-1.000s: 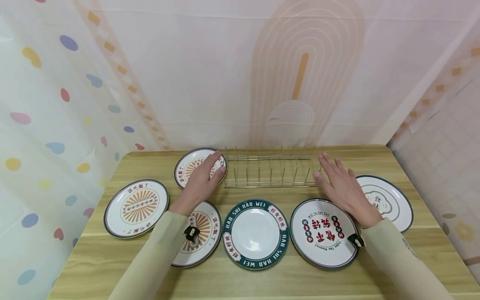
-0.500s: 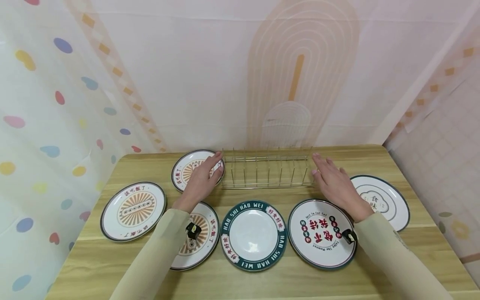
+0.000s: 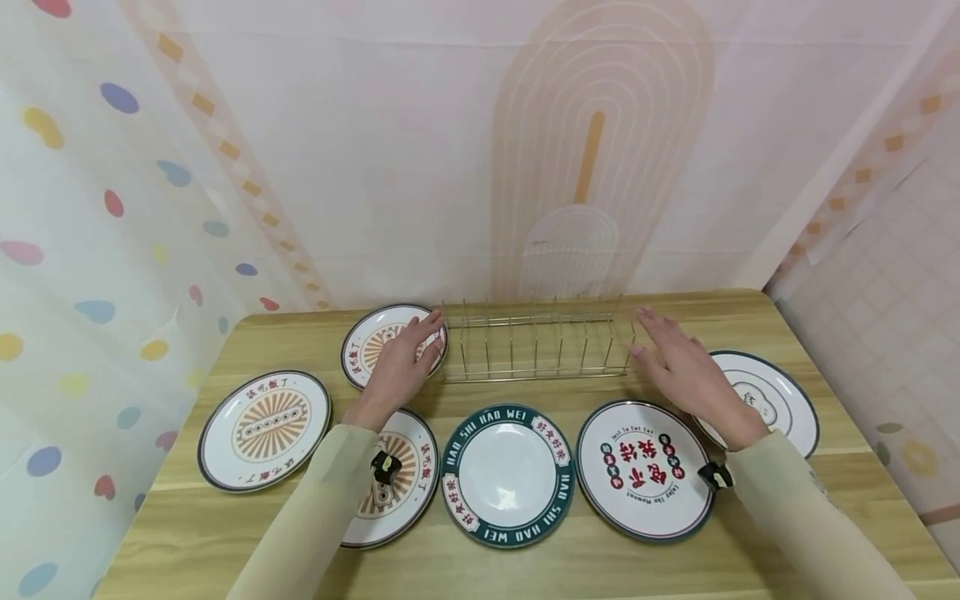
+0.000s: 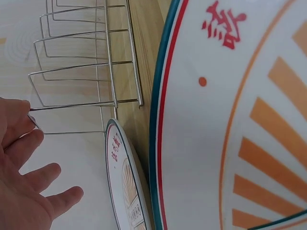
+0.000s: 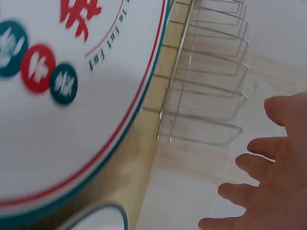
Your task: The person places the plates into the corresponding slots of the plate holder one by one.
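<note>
A wire plate rack (image 3: 536, 346) stands at the back middle of the table. At its left end my left hand (image 3: 397, 371) pinches the end wire between thumb and index finger, clearest in the left wrist view, where the other fingers spread loose. My right hand (image 3: 693, 379) hovers just off the rack's right end, fingers extended and apart from the wires in the right wrist view. Behind my left hand lies a small sunburst plate (image 3: 363, 346). Below my right hand lies a white plate with red lettering (image 3: 645, 508), and a cloud-pattern plate (image 3: 795, 417) is partly hidden by that hand.
A green-rimmed plate (image 3: 507, 533) lies at front middle. Two more sunburst plates lie on the left: one (image 3: 270, 392) farther out, one (image 3: 408, 500) partly under my left sleeve. Patterned curtains (image 3: 390, 167) hang behind the wooden table (image 3: 555, 575) and at its sides.
My right hand came in left to the rack's right end, then moved back right, away from it. My left hand has stayed at the left end. The view has shifted slightly.
</note>
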A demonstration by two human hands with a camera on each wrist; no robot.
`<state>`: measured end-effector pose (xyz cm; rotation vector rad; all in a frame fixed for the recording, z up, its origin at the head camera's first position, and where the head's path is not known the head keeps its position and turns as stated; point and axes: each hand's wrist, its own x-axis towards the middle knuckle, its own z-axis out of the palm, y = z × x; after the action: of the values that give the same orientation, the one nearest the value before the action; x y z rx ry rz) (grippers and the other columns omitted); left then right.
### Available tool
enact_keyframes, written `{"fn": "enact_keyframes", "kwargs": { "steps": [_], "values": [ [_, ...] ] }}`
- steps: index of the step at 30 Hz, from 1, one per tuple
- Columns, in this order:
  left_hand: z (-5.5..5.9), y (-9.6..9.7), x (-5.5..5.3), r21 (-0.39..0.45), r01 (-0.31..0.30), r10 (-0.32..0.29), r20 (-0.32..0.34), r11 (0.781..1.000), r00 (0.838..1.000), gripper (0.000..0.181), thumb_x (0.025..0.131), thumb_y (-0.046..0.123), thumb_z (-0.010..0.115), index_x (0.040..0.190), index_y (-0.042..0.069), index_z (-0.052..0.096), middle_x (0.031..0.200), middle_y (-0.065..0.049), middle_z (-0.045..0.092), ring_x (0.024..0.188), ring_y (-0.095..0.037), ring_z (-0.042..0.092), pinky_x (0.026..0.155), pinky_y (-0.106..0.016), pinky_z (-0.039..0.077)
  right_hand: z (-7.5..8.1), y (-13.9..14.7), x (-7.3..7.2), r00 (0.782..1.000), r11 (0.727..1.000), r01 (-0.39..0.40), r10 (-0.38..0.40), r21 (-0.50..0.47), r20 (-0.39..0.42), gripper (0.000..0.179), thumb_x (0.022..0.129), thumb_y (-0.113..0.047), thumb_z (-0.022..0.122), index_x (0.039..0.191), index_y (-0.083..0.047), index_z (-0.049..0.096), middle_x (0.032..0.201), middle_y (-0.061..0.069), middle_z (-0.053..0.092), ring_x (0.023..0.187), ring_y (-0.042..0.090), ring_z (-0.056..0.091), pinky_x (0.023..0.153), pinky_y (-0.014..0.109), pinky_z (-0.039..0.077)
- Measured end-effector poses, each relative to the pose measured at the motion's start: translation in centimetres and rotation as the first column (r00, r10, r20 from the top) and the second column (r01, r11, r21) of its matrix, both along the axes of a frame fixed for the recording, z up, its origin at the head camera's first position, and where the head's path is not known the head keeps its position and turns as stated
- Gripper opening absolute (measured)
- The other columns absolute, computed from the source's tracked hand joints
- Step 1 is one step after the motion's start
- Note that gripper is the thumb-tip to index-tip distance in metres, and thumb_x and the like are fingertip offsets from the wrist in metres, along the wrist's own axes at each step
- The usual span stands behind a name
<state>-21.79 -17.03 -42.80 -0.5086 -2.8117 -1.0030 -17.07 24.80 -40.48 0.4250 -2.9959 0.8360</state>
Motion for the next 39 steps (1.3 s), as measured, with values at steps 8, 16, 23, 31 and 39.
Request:
{"fn": "enact_keyframes", "kwargs": {
  "steps": [8,16,23,31,39],
  "values": [
    [-0.1,-0.3,0.3,0.000,-0.011,0.011,-0.016,1.000,1.000,0.043,0.108,0.015,0.054,0.150,0.003,0.053,0.161,-0.012,0.043,0.149,-0.044,0.034,0.120,-0.060,0.029,0.3,2.7,1.9,0.999,0.999,0.009,-0.011,-0.036,-0.039,0.068,0.110,-0.041,0.049,0.164,-0.007,0.027,0.169,0.021,0.024,0.153,0.047,0.021,0.117,0.071,0.023],
    [-0.2,-0.2,0.4,-0.007,-0.007,0.007,-0.025,1.000,1.000,0.043,0.108,0.013,0.053,0.150,0.002,0.053,0.160,-0.012,0.044,0.148,-0.044,0.035,0.119,-0.061,0.031,-0.1,5.8,3.6,0.996,0.998,0.066,-0.065,0.018,-0.060,0.072,0.107,-0.041,0.057,0.162,-0.003,0.031,0.161,0.029,0.034,0.142,0.056,0.037,0.108,0.072,0.034],
    [-0.3,-0.2,0.4,0.003,-0.005,0.005,-0.030,1.000,1.000,0.043,0.108,0.014,0.053,0.149,0.001,0.053,0.160,-0.012,0.045,0.148,-0.045,0.036,0.119,-0.061,0.031,-0.7,8.8,4.8,0.991,0.994,0.108,-0.110,-0.034,-0.072,0.071,0.104,-0.036,0.064,0.160,-0.003,0.036,0.158,0.030,0.039,0.139,0.058,0.039,0.107,0.073,0.034],
    [-0.4,-0.2,0.3,0.017,-0.004,0.004,-0.032,1.000,0.999,0.042,0.108,0.013,0.054,0.149,0.001,0.054,0.160,-0.011,0.046,0.147,-0.045,0.037,0.119,-0.060,0.031,-0.7,11.5,5.7,0.985,0.986,0.158,-0.161,-0.047,-0.061,0.069,0.103,-0.034,0.066,0.157,-0.001,0.040,0.153,0.034,0.043,0.135,0.062,0.039,0.104,0.076,0.033],
    [-0.4,0.0,0.0,0.015,0.008,-0.007,-0.037,1.000,0.999,0.042,0.108,0.013,0.054,0.148,0.001,0.054,0.159,-0.011,0.046,0.147,-0.044,0.037,0.120,-0.059,0.032,-1.5,14.4,5.9,0.980,0.979,0.189,-0.193,-0.079,-0.048,0.064,0.102,-0.029,0.067,0.151,0.007,0.046,0.148,0.036,0.048,0.128,0.061,0.047,0.113,0.033,0.042]
  ]
}}
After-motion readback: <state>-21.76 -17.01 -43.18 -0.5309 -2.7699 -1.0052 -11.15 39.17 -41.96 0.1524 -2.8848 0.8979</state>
